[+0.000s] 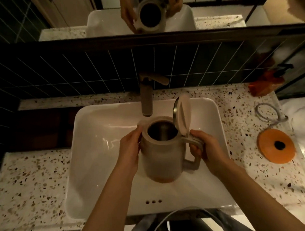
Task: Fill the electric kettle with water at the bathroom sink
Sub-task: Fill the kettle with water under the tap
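A pale electric kettle (161, 159) hangs upright over the white sink basin (97, 153). Its lid (182, 113) stands flipped open toward the right. My right hand (203, 148) grips the kettle's handle. My left hand (129, 150) presses against the kettle's left side near the rim. The dark faucet spout (146, 99) ends just above and behind the kettle's open mouth. No water stream is visible. The inside of the kettle looks dark.
The orange kettle base (276, 146) lies on the terrazzo counter (28, 183) at the right, with its grey cord (268, 112) looped behind it. An orange packet (265, 86) sits at the back right. White cloth (301, 111) lies at the far right. A mirror (213, 8) hangs above.
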A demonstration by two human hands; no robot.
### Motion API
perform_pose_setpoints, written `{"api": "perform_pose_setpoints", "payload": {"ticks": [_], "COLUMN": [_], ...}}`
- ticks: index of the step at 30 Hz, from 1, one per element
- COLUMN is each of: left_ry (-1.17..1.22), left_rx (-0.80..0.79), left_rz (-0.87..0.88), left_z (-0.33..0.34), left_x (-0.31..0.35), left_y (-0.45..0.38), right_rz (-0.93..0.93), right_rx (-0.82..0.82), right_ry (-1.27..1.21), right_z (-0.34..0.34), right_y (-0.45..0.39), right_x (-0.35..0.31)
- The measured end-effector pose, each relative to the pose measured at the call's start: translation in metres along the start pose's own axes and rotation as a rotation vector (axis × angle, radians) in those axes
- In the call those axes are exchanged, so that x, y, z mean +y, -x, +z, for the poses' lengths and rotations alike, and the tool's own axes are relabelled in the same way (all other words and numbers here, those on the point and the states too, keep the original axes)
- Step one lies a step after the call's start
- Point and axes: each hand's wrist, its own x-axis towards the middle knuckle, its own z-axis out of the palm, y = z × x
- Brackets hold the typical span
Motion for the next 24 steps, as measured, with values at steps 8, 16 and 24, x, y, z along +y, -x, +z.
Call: {"api": "perform_pose_setpoints", "payload": {"ticks": [8, 16, 24], "left_ry": [0.008, 0.116, 0.145], "left_rx": [0.025, 0.02, 0.04], "left_rz": [-0.106, -0.086, -0.019], "left_z": [-0.013, -0.014, -0.014], "left_x": [0.008, 0.021, 0.017], "left_y": [-0.043, -0.068, -0.081], "right_rz": [0.153, 0.058, -0.081], "right_rx": [0.048, 0.031, 0.014], "right_ry": [-0.054, 0.004, 0.108], "right_z": [0.03, 0.043, 0.037], "right_y": [-0.033, -0.059, -0.079], "right_x": [-0.009, -0.009, 0.0]}}
